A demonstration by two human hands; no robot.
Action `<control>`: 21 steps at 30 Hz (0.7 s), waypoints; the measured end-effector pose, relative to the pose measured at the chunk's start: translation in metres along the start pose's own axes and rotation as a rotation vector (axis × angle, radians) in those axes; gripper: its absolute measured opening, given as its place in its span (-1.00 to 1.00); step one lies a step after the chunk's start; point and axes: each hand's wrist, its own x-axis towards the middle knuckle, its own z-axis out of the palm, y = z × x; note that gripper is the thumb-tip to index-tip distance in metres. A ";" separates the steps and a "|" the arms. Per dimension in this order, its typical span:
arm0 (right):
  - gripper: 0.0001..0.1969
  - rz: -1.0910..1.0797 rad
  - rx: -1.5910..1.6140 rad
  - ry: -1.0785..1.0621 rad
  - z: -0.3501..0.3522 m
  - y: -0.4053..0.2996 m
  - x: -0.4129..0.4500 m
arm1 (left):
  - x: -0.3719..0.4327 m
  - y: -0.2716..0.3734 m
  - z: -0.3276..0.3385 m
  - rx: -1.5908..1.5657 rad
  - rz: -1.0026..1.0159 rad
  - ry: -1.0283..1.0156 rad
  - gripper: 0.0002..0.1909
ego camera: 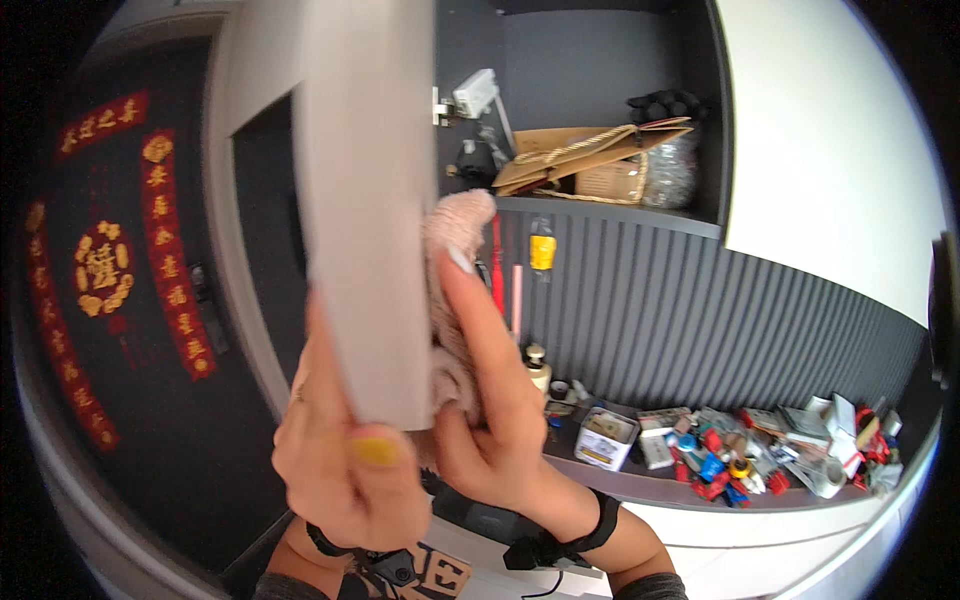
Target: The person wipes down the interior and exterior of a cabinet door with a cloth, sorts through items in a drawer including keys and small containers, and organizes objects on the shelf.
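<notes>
A white cabinet door point(367, 225) stands open, edge towards me, in the middle of the view. My left hand point(352, 450) grips its lower edge, thumb on the near side and fingers behind. On the door's right face, my right hand point(487, 390) holds a bunched pink cloth point(457, 232) against the panel. Fingers of the right hand are bent around the cloth, which partly sticks out above them. Straps with small devices circle both wrists.
An open cabinet compartment point(577, 67) holds kraft paper bags point(592, 154) and bubble wrap point(670, 169). Below, a dark counter point(592, 476) carries a lotion bottle point(536, 367), a small white box point(606, 442) and many loose items. A dark door with red banners point(172, 255) stands left.
</notes>
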 end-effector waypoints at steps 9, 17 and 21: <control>-0.57 0.165 -0.657 0.280 -0.102 -0.033 -0.063 | 0.011 0.010 0.087 -0.147 0.286 -0.211 -0.48; -0.53 0.420 -0.754 0.424 -0.154 -0.045 -0.100 | -0.015 0.007 0.192 -0.058 0.258 -0.329 -0.27; -0.49 0.482 -0.765 0.361 -0.167 -0.049 -0.104 | -0.018 0.002 0.225 0.010 0.284 -0.319 -0.26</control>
